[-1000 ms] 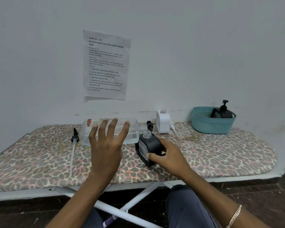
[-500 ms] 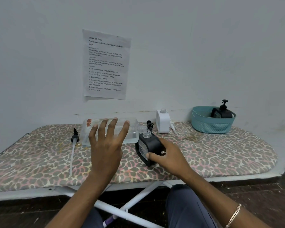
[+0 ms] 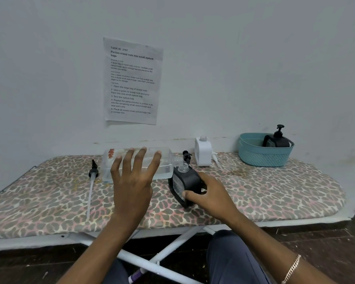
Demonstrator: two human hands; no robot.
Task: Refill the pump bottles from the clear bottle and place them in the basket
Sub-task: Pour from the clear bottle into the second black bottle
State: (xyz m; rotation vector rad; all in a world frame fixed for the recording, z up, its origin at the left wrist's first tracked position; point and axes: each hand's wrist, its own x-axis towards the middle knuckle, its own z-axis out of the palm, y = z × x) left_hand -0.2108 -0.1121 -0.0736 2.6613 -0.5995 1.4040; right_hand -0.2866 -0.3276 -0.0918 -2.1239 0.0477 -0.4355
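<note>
The clear bottle (image 3: 166,162) is held sideways just above the ironing board (image 3: 275,193). The left hand (image 3: 131,181) wraps its middle, fingers spread across the wall. It looks part full, so it is likely light but sloshy, and the smooth plastic may slip; a mid-body hold should balance it. The basket (image 3: 254,154) holds one capped bottle. The right hand (image 3: 211,193) grips the tilted black bottle (image 3: 184,181), its open mouth at the clear bottle's neck. A white bottle (image 3: 203,152) stands uncapped.
</note>
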